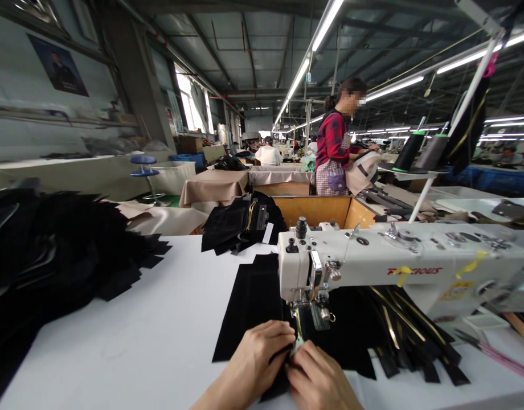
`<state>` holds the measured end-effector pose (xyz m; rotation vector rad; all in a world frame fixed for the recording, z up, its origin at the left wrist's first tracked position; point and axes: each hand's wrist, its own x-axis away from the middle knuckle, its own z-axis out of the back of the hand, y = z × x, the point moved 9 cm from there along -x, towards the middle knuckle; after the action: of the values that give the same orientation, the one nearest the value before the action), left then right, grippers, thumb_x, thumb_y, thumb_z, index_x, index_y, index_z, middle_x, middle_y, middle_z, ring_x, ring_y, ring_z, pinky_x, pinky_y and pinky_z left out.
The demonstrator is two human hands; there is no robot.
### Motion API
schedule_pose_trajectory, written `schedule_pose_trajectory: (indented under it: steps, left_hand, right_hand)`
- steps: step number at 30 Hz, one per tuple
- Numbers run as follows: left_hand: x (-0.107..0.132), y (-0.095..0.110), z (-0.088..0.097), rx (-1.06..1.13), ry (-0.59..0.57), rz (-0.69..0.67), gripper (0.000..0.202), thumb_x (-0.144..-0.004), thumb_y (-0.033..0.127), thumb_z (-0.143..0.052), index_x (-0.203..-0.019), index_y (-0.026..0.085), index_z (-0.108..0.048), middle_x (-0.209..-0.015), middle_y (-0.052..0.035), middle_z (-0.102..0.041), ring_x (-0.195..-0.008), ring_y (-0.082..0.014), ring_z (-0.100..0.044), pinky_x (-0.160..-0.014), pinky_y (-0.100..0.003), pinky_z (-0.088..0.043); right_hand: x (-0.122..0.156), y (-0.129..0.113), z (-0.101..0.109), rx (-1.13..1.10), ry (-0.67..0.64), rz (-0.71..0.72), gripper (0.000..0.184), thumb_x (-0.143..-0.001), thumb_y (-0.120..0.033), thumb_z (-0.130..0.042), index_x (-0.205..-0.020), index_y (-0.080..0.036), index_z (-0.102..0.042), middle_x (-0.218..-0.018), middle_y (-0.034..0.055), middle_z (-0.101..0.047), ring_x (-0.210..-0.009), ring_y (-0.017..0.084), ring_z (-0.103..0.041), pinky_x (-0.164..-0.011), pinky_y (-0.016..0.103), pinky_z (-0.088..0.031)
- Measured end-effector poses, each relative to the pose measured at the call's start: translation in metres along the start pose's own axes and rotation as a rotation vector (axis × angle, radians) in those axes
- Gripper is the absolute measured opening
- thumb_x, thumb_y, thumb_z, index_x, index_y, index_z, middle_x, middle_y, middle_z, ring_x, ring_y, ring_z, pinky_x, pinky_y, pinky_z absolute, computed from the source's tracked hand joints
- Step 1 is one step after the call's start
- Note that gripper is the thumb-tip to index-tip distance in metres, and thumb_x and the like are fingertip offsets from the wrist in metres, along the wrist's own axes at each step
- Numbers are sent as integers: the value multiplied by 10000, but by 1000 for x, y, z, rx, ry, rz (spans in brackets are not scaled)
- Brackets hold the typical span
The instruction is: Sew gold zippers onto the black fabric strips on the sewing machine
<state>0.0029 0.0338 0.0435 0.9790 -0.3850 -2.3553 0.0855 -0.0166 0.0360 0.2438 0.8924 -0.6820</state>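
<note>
A white sewing machine (360, 253) stands over a black fabric panel (249, 307) on the white table. Just in front of its presser foot, a zipper strip (299, 326) with gold teeth runs toward me along the black cloth. My left hand (260, 356) is closed, its fingers bent on the fabric left of the strip. Close beside it, my right hand (317, 373) pinches the near end of the zipper strip and cloth. Both sets of fingertips are partly hidden. Right of the needle, several black zipper strips (409, 330) with gold teeth lie bunched.
A tall heap of black pieces (65, 245) covers the table's left side. Behind the machine head sits a pile of black pieces (245, 222). Pink-handled scissors (501, 356) lie at right, below thread cones (409, 151). A person (332, 142) stands beyond, handling light cloth.
</note>
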Motion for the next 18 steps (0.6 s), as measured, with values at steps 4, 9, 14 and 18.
schedule_pose_trajectory:
  steps: [4,9,14,18]
  left_hand:
    - [-2,13,-1,-123,-32,-101,258,-933,94,-447,-1047,165,-667,-1036,-65,-728,-1011,-210,-696,-921,-313,-565]
    - [-4,26,-1,-216,-81,-179,285,-949,63,-379,-1047,128,-639,-1041,-90,-720,-1010,-203,-701,-944,-305,-561]
    - [-1,22,-3,-186,-71,-171,289,-920,42,-375,-1037,134,-623,-1039,-96,-706,-1013,-188,-696,-950,-292,-560]
    - [1,18,-6,-182,-60,-161,294,-896,32,-405,-1060,143,-623,-1048,-93,-697,-1017,-191,-689,-938,-297,-568]
  right_hand:
    - [5,-3,6,-32,13,59,213,-735,-3,-467,-699,-176,-584,-656,18,-554,-602,168,-515,-523,275,-402]
    - [7,-5,4,-48,-19,76,201,-766,-25,-468,-701,-177,-582,-659,20,-565,-615,169,-530,-530,287,-406]
    - [8,-5,5,-83,-66,73,205,-756,-25,-452,-759,-172,-595,-692,31,-578,-638,176,-533,-557,291,-426]
    - [2,23,16,-149,-169,-77,278,-782,22,-414,-865,-165,-602,-817,55,-611,-773,196,-578,-689,300,-498]
